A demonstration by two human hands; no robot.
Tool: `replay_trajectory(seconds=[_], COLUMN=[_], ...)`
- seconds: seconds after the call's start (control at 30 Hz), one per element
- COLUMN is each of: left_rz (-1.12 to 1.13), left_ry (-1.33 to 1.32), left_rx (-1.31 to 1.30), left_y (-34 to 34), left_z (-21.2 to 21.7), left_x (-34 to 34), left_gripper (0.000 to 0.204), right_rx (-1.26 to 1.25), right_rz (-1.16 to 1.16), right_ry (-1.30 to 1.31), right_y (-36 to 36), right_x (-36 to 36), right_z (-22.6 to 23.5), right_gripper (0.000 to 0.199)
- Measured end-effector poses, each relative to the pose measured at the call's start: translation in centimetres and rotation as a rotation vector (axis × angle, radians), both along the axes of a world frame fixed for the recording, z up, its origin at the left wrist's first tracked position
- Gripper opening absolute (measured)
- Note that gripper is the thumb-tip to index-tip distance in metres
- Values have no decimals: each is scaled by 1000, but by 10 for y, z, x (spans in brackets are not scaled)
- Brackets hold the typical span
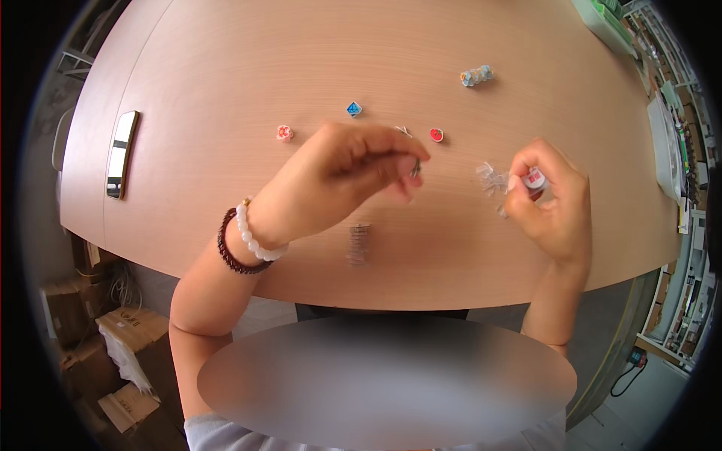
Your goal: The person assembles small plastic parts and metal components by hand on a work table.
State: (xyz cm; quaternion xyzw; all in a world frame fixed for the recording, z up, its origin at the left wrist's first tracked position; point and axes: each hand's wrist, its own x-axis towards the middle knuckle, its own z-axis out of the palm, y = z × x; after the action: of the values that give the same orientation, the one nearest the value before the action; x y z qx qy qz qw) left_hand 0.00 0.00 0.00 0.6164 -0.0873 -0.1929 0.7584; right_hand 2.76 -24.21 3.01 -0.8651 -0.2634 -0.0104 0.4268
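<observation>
My left hand (pixel 335 177) hovers over the middle of the table, thumb and fingertips pinched round a small dark bit, blurred and mostly hidden. To the right, my right hand (pixel 556 199) curls its thumb and forefinger round a small white piece with red marks (pixel 535 179). Clear plastic scraps (pixel 492 179) lie just left of that hand. Beyond my left fingertips rest a red charm with a white rim (pixel 437 135) and a thin pale piece (pixel 404 131), partly covered. Farther off are a blue diamond-shaped charm (pixel 354 109) and a pink-and-white charm (pixel 284 133).
Near the table's front edge lies a row of thin, see-through pieces (pixel 358 244). A light-blue and yellow row of small pieces (pixel 477 76) sits at the far right. A phone (pixel 122 155) lies at the left; cardboard boxes (pixel 135 334) stand on the floor.
</observation>
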Motion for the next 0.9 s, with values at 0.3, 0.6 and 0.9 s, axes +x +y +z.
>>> replay_trajectory(seconds=[0.3,0.6,0.9], left_rz=[-139,-350,-558], left_ry=[-555,-631,-659], left_rx=[781,1043,965], left_y=[-3,22,9], left_z=[-8,35,17], left_x=[-5,-13,-26], left_gripper=[16,35,24], right_rx=[-670,-349,-255], right_rz=[-105,-300,-151], right_ry=[-86,38,-32], right_y=[-7,-16,-7], right_x=[4,4,2], right_z=[-16,10,5], right_gripper=[18,18,18])
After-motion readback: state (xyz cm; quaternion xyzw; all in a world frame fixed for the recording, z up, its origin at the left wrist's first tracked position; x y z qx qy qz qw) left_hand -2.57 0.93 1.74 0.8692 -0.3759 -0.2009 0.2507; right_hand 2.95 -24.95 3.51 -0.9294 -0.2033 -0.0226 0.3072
